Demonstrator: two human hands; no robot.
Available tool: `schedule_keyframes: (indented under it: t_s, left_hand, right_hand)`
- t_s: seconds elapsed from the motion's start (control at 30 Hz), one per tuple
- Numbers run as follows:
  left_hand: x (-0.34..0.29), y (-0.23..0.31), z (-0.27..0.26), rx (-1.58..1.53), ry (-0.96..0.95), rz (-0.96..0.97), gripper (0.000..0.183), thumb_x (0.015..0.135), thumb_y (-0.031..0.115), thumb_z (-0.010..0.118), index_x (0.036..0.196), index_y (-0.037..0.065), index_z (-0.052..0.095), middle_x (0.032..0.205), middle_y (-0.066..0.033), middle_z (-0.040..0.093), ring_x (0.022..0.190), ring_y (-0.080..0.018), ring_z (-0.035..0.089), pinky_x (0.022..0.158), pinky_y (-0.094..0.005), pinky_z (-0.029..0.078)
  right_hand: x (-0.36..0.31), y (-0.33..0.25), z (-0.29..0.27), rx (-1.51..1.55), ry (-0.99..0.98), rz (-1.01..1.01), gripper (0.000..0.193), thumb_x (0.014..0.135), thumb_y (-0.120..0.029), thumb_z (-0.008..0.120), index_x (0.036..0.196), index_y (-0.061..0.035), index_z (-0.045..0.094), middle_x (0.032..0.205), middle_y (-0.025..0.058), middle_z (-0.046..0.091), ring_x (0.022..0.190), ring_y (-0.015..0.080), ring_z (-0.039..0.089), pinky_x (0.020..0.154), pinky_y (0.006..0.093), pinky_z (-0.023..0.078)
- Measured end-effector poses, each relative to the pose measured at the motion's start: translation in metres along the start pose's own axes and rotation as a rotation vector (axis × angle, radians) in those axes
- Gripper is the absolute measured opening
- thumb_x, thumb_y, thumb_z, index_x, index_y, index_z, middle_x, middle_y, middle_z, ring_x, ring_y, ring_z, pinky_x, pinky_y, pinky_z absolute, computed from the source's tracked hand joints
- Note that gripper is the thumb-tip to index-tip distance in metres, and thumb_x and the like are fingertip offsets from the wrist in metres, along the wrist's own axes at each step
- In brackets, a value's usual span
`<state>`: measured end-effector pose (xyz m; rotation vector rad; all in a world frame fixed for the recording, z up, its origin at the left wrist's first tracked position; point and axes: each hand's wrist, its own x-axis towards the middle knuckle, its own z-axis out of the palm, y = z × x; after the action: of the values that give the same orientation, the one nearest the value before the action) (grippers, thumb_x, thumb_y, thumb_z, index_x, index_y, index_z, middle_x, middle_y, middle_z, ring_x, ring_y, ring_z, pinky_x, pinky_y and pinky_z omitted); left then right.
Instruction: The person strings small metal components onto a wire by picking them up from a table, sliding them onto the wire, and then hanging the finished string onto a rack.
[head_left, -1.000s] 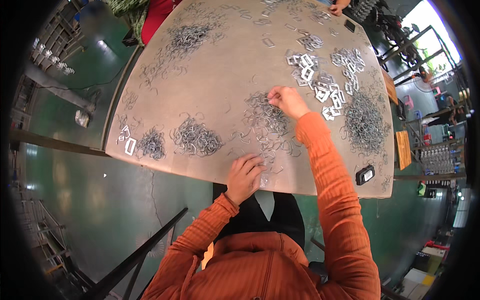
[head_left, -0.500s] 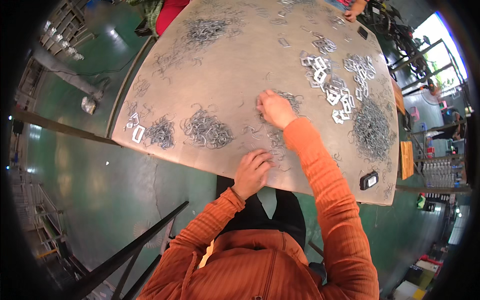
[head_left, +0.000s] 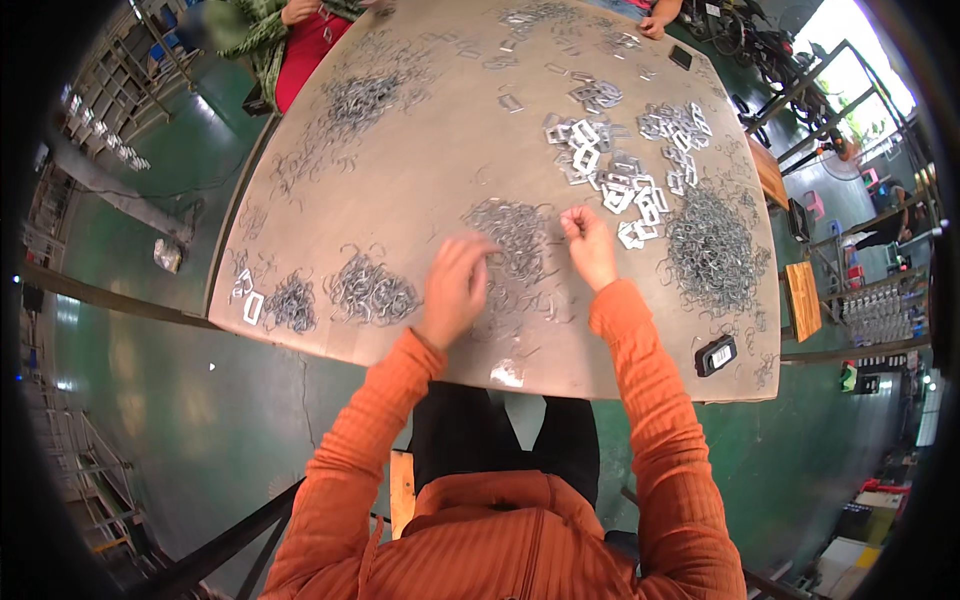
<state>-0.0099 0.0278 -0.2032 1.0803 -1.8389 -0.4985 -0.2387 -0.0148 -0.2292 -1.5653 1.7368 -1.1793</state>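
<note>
Step in hand: judged to be picking through wire hooks in the middle pile; no finished piece made out
Right hand: just right of the middle pile, thumb and fingertips drawn together; cannot tell whether around a hook, too small to make out
Left hand: at the left side of the middle pile, fingers loosely bent and blurred; cannot tell whether spread or pinching
Middle pile: between the two hands, densest toward the far side, strays scattered toward the near edge of the brown surface
Next move: judged to call for a fine fingertip grip on one hook, teased loose without dragging tangled neighbours along
Containers: none made out around the work; heaps set straight on the surface
Left heap: dense, tangled hooks, near edge side
Small heap: similar pieces, just left of the left heap
Lone frame: pale, rectangular, beside the small heap
Far heap: thin wire pieces, loosely spread at the edges
Right heap: large, fine wire pieces, well right of the right hand
Metal frames: flat rectangular loops, overlapping, beyond the right hand
Shiny patch: at the near edge, perhaps clear film; cannot tell
Black device: pale label on top, near right corner
Phone: dark, flat, far right edge
Co-workers' hands: one at upper left, one at upper right
</note>
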Motion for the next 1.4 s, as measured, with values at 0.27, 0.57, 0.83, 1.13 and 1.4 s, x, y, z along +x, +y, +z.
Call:
schedule_keyframes:
  t_s: [0.27, 0.57, 0.83, 1.13, 1.4]
  left_hand:
    - [0.083, -0.066, 0.056, 0.242, 0.082, 0.059, 0.028, 0.083, 0.004, 0.055, 0.11, 0.002, 0.058, 0.115, -0.0181, 0.056, 0.111, -0.0367, 0.05, 0.097, -0.0416, 0.039]
    - [0.01, 0.045, -0.063, -0.116, -0.847, -0.231, 0.024, 0.083, 0.003, 0.046, 0.101, 0.002, 0.063, 0.09, -0.0131, 0.066, 0.083, -0.0284, 0.064, 0.077, -0.0352, 0.051]
    - [-0.025, 0.107, -0.025, -0.49, -1.316, -0.119, 0.015, 0.085, 0.008, 0.055, 0.093, 0.002, 0.066, 0.091, -0.0122, 0.064, 0.087, -0.0286, 0.061, 0.077, -0.0354, 0.049]
    - [-0.073, 0.212, 0.07, -1.137, -2.133, 0.373, 0.035, 0.088, 0.025, 0.047, 0.11, -0.001, 0.056, 0.109, -0.0177, 0.058, 0.1, -0.0308, 0.054, 0.089, -0.0388, 0.038]
    - [-0.117, 0.242, 0.08, -0.496, -2.22, 0.822, 0.027, 0.09, 0.022, 0.046, 0.103, 0.0, 0.057, 0.102, -0.0123, 0.06, 0.1, -0.0254, 0.056, 0.085, -0.0351, 0.042]
  right_hand:
    - [0.005, 0.01, -0.02, -0.388, -0.033, -0.153, 0.014, 0.087, -0.007, 0.048, 0.101, -0.0028, 0.046, 0.113, 0.0159, 0.055, 0.102, 0.0374, 0.054, 0.083, 0.0437, 0.045]
    - [0.022, 0.025, -0.027, -0.429, -0.092, -0.091, 0.007, 0.089, -0.011, 0.044, 0.094, -0.0062, 0.044, 0.096, 0.0219, 0.06, 0.098, 0.0409, 0.056, 0.079, 0.0499, 0.045]
    - [0.002, -0.019, -0.084, -0.369, -0.196, -0.212, 0.011, 0.094, -0.02, 0.044, 0.099, -0.0102, 0.046, 0.074, 0.0199, 0.059, 0.072, 0.0442, 0.057, 0.062, 0.0523, 0.044]
    - [-0.072, -0.051, -0.195, -0.477, -0.274, -0.196, 0.007, 0.089, -0.01, 0.047, 0.095, -0.0086, 0.044, 0.065, 0.0168, 0.057, 0.064, 0.0393, 0.058, 0.057, 0.0491, 0.043]
    - [-0.087, -0.048, -0.19, -0.475, -0.264, -0.138, 0.007, 0.09, -0.012, 0.049, 0.095, -0.0073, 0.045, 0.069, 0.015, 0.059, 0.066, 0.0379, 0.059, 0.059, 0.0469, 0.044]
